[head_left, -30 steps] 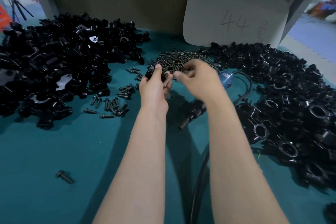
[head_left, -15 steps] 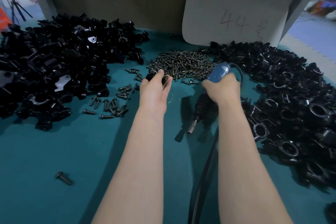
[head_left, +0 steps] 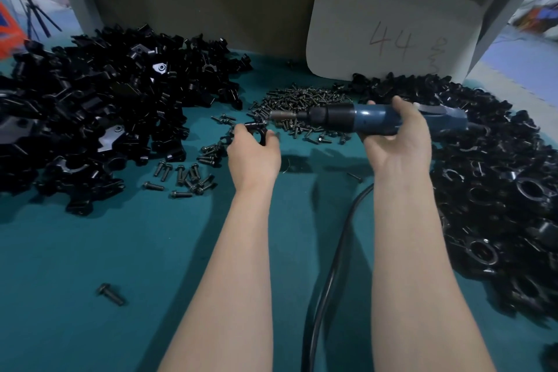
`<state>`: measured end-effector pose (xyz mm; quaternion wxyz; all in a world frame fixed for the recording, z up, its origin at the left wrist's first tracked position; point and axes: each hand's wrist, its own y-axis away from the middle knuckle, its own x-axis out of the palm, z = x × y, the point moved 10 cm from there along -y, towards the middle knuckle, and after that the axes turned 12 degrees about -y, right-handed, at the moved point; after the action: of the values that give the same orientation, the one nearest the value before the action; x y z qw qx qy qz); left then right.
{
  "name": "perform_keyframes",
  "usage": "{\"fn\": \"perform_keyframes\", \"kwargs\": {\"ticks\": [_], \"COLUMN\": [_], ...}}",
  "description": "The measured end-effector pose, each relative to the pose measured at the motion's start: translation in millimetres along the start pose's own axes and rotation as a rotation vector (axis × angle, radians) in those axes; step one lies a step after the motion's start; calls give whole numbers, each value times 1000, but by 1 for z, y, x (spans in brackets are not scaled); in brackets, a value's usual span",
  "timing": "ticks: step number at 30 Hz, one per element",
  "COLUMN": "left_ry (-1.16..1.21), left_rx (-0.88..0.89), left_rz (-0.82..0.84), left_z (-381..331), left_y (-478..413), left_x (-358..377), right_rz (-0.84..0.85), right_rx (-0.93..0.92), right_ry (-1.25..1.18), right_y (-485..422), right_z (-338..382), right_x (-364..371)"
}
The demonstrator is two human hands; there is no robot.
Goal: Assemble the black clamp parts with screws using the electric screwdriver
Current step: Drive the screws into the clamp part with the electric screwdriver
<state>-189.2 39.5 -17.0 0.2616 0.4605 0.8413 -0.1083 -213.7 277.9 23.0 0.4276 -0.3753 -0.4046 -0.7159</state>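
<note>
A: Head view. What do we record for the left hand (head_left: 253,157)?

B: We find its fingers curled round one black clamp (head_left: 256,131), pinched at the fingertips and held over the table (head_left: 90,251), just in front of the screws (head_left: 302,103).

A: And the right hand (head_left: 398,145)?

B: We see it wrapped fully round the blue body of the screwdriver (head_left: 371,122), thumb on top. The tool lies level, bit pointing left at the clamp. The tip stands just beside the clamp's upper edge; we cannot tell whether they touch.

A: Is a screw seated on the bit?

B: Too blurred; we cannot tell.

A: Surroundings?

B: We note the left heap (head_left: 90,106) of black parts and the right heap (head_left: 498,175) of ringed parts, with the screws piled between them at the back. Stray screws (head_left: 184,175) lie near the left heap, and a lone screw (head_left: 110,294) sits at near left. A black cable (head_left: 326,281) runs over the table between the forearms. A pale board (head_left: 392,30) marked "44" stands against the back wall.
</note>
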Motion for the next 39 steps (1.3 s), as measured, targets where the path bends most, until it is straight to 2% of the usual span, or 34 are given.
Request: {"fn": "perform_keyframes", "kwargs": {"ticks": [5,12,26,39], "left_ry": [-136,-162,-181,-331], "left_rx": [59,83,102,123], "left_rz": [-19,-37,-1,-55], "left_z": [-8,-11,-11,-15], "left_y": [6,5,3,3], "left_x": [0,-1,2,-5], "right_rz": [-1,-54,-101,-99], "right_rx": [-65,-143,-188,-183], "right_ry": [-57,-36,12,7], "right_y": [-2,-3,-3,-5], "right_z": [6,9,11,5], "right_x": [-3,-11,-18,-19]}}
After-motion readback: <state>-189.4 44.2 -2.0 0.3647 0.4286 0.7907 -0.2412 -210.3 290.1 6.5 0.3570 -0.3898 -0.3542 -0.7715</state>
